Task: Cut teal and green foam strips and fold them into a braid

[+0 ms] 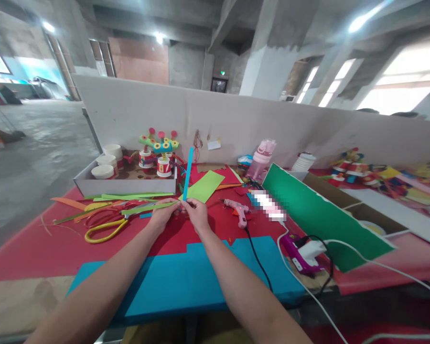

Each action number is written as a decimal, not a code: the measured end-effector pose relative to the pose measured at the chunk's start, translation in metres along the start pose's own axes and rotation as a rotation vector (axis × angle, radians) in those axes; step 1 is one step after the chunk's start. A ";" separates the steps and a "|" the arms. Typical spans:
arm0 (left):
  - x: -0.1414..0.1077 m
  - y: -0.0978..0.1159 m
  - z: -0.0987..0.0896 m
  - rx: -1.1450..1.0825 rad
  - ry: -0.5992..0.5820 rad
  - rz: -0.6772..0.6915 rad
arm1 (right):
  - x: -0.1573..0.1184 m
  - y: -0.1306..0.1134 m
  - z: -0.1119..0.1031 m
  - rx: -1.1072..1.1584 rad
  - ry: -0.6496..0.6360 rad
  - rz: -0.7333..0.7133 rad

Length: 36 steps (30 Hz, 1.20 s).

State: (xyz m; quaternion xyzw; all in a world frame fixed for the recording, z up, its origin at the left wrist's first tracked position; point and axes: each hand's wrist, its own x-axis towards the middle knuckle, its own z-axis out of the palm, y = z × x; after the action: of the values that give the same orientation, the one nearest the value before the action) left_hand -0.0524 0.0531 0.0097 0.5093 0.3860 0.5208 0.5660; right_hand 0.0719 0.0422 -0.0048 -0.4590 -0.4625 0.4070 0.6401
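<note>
Both hands meet above the red-covered table, fingertips pinched close together. My right hand (198, 214) is closed on the lower end of a blue paper strip (188, 173), which stands nearly upright. My left hand (163, 215) pinches the end of a green paper strip (145, 208) that points out to the left. The two strip ends come together at the fingertips; whether they are joined is hidden. Behind the hands lies a light green paper sheet (205, 186). Left of them are scissors with yellow handles (105, 232), and a pink glue gun (238, 210) rests to the right.
A white box (129, 187) holds paper cups and decorated cup figures (164, 166). Blue sheets (186, 282) cover the near edge. On the right are a green board (318, 215), a purple power strip (301, 258) with trailing cables, and a pink bottle (262, 157).
</note>
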 end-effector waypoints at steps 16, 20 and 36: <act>0.000 0.004 0.000 0.200 0.033 -0.026 | 0.007 0.001 -0.005 0.010 0.088 -0.019; -0.003 0.000 0.004 0.197 -0.056 0.070 | 0.005 -0.004 -0.009 0.049 0.143 0.012; 0.029 -0.025 0.040 0.109 0.139 0.130 | 0.025 0.012 -0.012 0.155 0.188 0.078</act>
State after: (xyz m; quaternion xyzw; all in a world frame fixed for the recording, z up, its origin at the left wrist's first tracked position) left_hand -0.0045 0.0762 -0.0050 0.5259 0.4182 0.5687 0.4743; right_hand 0.0878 0.0659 -0.0128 -0.4620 -0.3494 0.4214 0.6978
